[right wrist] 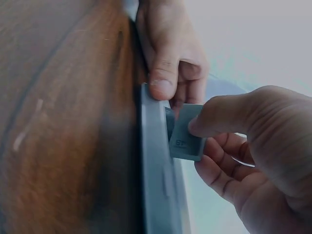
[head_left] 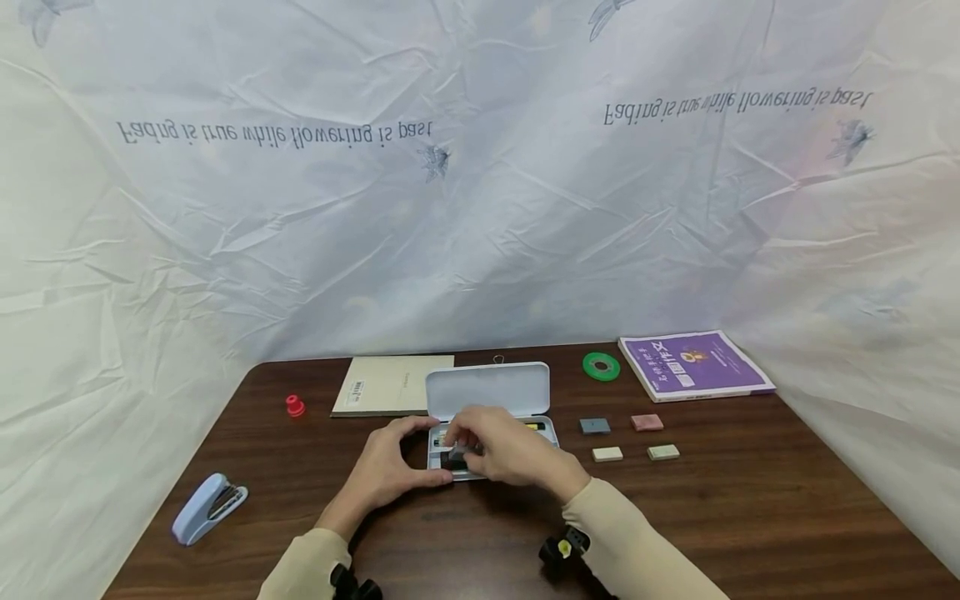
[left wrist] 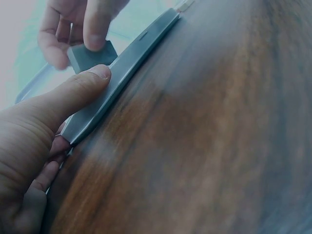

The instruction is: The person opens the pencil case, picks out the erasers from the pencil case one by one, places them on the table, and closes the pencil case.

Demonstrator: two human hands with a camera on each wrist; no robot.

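Crinkled white sheeting is backing a dark wooden counter [head_left: 750, 517], where an open grey tin case [head_left: 489, 388] is lying at centre, four small blocks at its 3 o'clock. Right hand [head_left: 504, 450] is pinching a small grey block [right wrist: 186, 134] over the tray, while left hand [head_left: 390, 471] is gripping the case's near rim, thumb [left wrist: 73, 95] pressing. Block appears light, rigid and smooth-faced; pinching across opposite flat sides looks soundest.

Both arms are showing long cream-coloured sleeves, close-fitting and ending in snug cuffs at the wrists. A small black camera mount is sitting on each forearm, the right one carrying a yellow-green dot. The left hand [head_left: 386, 475] and right hand [head_left: 510, 450] are staying bare, no rings or gloves.
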